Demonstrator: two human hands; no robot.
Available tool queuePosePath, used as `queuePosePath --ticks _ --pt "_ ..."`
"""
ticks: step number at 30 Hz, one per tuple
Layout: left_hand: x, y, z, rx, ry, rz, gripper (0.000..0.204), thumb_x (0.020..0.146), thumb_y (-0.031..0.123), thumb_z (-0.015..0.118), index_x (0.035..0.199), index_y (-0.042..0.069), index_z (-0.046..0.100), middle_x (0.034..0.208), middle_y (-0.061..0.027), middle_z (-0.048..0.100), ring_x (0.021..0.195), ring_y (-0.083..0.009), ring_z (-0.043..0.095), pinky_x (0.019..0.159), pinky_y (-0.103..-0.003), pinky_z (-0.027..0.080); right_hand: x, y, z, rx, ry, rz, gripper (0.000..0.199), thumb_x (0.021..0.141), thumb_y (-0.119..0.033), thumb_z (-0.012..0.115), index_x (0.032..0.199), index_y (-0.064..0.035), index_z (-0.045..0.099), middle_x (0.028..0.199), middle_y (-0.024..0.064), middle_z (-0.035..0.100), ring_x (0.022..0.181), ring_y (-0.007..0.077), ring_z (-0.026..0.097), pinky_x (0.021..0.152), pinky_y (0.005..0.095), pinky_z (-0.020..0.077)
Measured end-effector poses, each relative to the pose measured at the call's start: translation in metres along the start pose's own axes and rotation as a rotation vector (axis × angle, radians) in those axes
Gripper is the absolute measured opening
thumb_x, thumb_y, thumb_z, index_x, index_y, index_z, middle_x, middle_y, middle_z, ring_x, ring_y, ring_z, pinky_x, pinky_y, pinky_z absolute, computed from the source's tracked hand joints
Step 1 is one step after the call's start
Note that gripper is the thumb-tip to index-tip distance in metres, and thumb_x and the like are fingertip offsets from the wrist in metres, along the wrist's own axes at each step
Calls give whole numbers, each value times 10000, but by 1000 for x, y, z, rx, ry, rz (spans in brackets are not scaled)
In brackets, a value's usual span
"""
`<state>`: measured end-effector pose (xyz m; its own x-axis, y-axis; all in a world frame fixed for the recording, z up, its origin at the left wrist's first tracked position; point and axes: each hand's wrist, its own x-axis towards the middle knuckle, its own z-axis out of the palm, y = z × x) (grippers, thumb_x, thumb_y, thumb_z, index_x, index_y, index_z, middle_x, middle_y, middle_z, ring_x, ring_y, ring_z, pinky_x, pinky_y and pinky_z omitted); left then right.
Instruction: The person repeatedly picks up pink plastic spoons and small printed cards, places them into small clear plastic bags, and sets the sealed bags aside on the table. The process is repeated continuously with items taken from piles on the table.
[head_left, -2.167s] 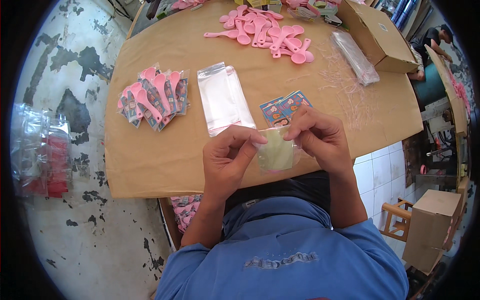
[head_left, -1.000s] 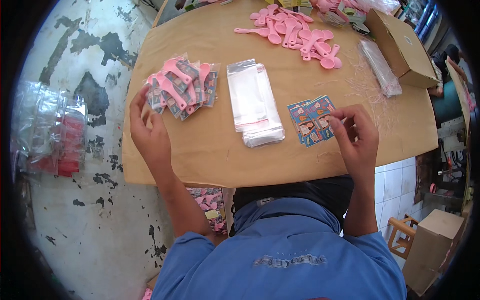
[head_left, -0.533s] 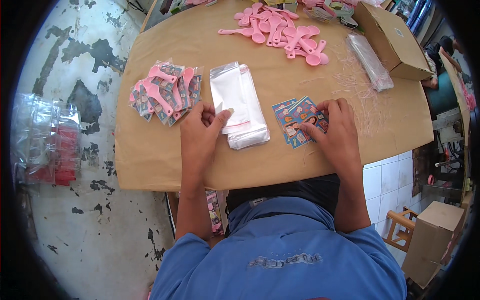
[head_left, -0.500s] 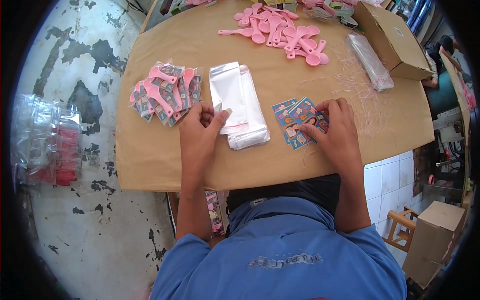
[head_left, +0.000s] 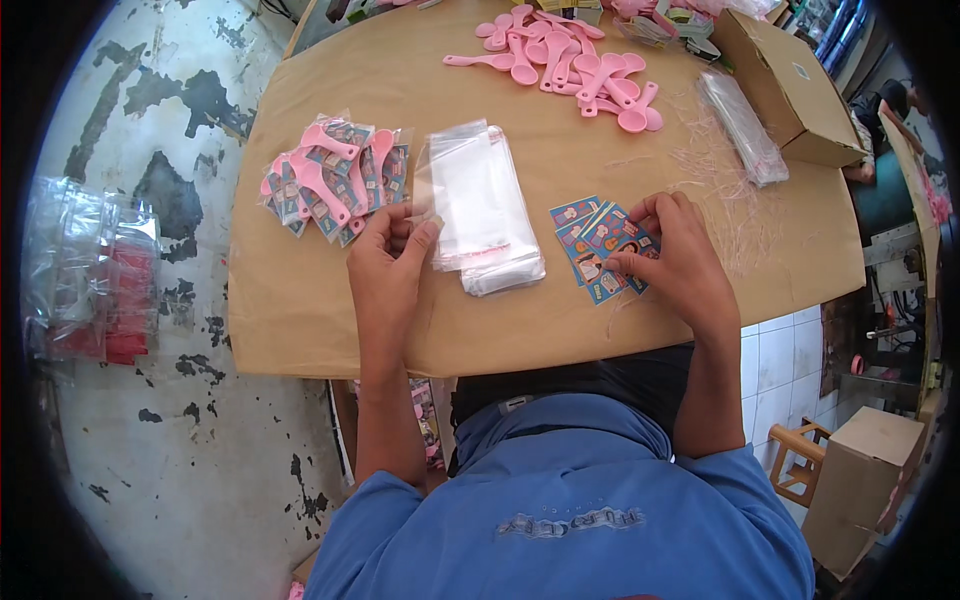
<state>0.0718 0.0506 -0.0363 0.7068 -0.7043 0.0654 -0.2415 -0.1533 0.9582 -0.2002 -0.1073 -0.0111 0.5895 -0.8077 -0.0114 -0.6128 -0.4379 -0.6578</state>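
My left hand (head_left: 388,262) is closed, thumb and fingers pinching the left edge of a clear plastic bag (head_left: 468,205). That bag lies over a stack of similar bags (head_left: 515,268) in the middle of the table. To the right, my right hand (head_left: 685,255) is closed on a blue printed card (head_left: 612,240), its thumb across the front. More blue cards (head_left: 575,212) lie fanned out beneath it. Left of my left hand is a pile of packed pink spoons (head_left: 320,180), bagged with blue cards.
Loose pink spoons (head_left: 560,55) are heaped at the far side of the brown-covered table (head_left: 470,345). A bundle of clear bags (head_left: 745,130) lies beside a cardboard box (head_left: 785,85) at the far right. Bagged red items (head_left: 130,290) sit on the worn surface at left.
My left hand has drawn back slightly left and now has hold of the top bag's edge, which has shifted. My right hand stays at the cards, which have shifted slightly.
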Motion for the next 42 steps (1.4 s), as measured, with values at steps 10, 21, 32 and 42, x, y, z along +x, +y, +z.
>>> queuePosePath --ticks 10,21,32,42 --pt "-1 -5 -3 -190 29 137 158 1011 160 674 1050 19 615 840 2 658 741 -41 552 684 -195 438 -14 -17 8 -194 171 42 548 752 -194 869 1192 -5 604 1128 203 592 1090 378 565 924 449 489" --pt "-19 20 4 -718 -126 -154 287 1025 148 636 1252 -10 559 1088 -192 747 928 -175 731 686 -242 556 5 -10 -3 109 81 29 379 813 -126 813 1104 13 614 985 203 688 925 366 678 795 434 529" --pt "-22 31 24 -825 -127 -99 252 1000 151 675 1202 8 624 1144 -209 732 934 -231 748 712 -252 570 11 7 -1 -190 650 -508 186 976 -119 661 1077 34 698 854 150 701 780 257 707 716 350 549" --pt "-25 39 54 -924 -162 -54 269 994 98 669 1255 72 612 1235 -155 703 1060 -227 710 859 -304 570 -12 -17 34 689 187 -222 169 986 -132 690 1054 18 657 861 57 679 791 76 625 673 237 495"
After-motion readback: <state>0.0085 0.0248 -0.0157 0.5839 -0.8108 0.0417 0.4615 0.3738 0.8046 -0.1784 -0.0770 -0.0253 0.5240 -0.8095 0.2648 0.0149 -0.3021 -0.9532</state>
